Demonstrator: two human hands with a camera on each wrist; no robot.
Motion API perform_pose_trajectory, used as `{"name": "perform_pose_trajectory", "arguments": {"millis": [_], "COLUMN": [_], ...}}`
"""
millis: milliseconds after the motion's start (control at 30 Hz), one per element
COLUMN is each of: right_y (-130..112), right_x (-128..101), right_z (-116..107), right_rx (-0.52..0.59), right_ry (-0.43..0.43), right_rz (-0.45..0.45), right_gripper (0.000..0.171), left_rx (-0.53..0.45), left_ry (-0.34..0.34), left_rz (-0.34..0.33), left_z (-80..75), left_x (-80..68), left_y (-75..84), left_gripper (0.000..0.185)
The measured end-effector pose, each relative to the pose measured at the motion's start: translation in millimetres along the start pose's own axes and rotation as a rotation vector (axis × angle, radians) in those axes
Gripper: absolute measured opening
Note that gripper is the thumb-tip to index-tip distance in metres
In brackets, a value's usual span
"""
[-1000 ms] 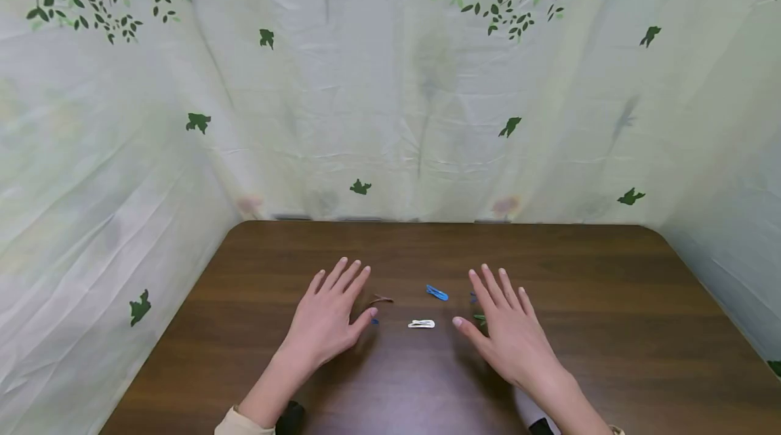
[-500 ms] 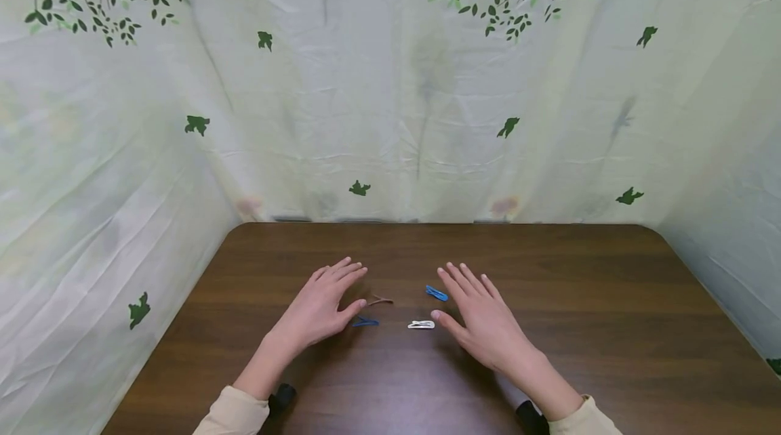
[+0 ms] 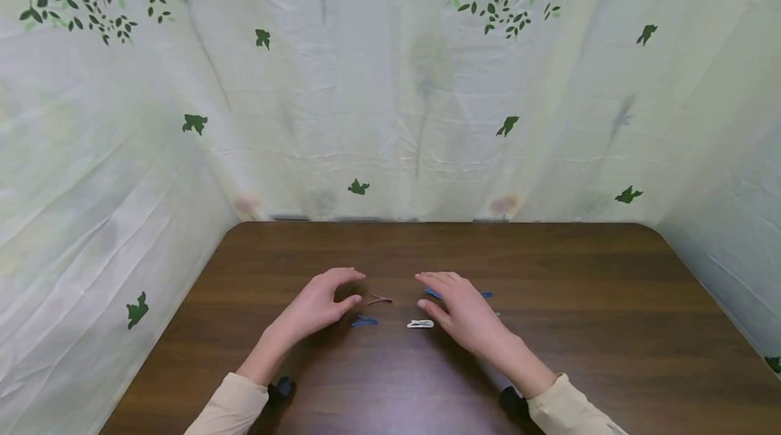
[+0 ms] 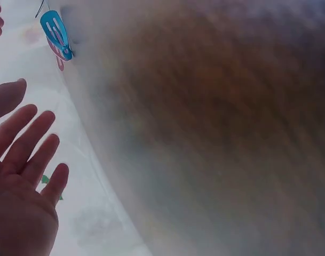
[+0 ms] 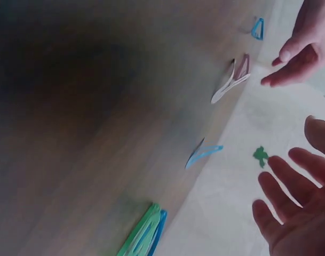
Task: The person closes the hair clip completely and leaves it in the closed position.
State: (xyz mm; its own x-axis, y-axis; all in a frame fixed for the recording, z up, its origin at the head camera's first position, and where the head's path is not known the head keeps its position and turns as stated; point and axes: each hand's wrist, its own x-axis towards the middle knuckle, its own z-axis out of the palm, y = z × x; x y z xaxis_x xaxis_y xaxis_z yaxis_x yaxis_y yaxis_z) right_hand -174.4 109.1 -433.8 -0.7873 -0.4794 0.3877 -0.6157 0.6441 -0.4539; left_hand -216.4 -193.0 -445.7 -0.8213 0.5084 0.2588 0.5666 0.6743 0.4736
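**Hair clips half hidden under 2 hovering hands**

Partly covered by right hand: light blue clip. Blurred in left wrist view: wood-grain counter. In the open between the hands: flat white clip, dark blue clip, thin brown clip. Left hand loosely arched, right hand relaxed, both holding nothing.

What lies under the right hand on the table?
A blue hair clip pokes out on both sides of the right hand, partly covered. A green edge also peeks out; the rest is hidden.
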Motion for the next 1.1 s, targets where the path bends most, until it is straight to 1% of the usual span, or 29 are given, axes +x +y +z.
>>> {"name": "perform_pose_trajectory", "arguments": {"millis": [200,367,467,700,867,933,1000,1100], "right_y": [-6,-7,-5,-1,0,1,2,3], "right_x": [10,18,23,33,42,45,48,52], "right_z": [7,13,18,27,33,36,38,40], "right_rx": [0.140,0.192,0.212,0.213,0.226,0.229,0.233,0.268], "right_ry": [-0.062,-0.117,-0.142,-0.181,-0.200,-0.213,-0.229,-0.246], "right_rz": [0.077,0.124,0.138,0.140,0.140,0.149,0.160,0.179], "right_gripper": [0.037,0.034,0.030,0.023,0.022,0.022,0.021,0.019], "left_rx": [-0.098,-0.175,-0.216,-0.294,-0.285,-0.297,-0.331,-0.392], "left_ry": [-0.035,-0.071,-0.097,-0.159,-0.182,-0.196,-0.218,-0.245], "left_rz": [-0.055,-0.099,-0.120,-0.128,-0.120,-0.119,-0.123,-0.131], "left_z": [1.1,1.3,2.4,5.3,6.1,6.2,6.7,7.8], "left_x": [1.9,4.7,6.5,11.2,15.0,16.6,17.9,19.5], "left_y": [-3.2,-5.0,-6.8,-11.1,-15.8,-18.2,-21.4,-26.7], "left_gripper": [0.034,0.032,0.031,0.028,0.024,0.023,0.023,0.024]}}
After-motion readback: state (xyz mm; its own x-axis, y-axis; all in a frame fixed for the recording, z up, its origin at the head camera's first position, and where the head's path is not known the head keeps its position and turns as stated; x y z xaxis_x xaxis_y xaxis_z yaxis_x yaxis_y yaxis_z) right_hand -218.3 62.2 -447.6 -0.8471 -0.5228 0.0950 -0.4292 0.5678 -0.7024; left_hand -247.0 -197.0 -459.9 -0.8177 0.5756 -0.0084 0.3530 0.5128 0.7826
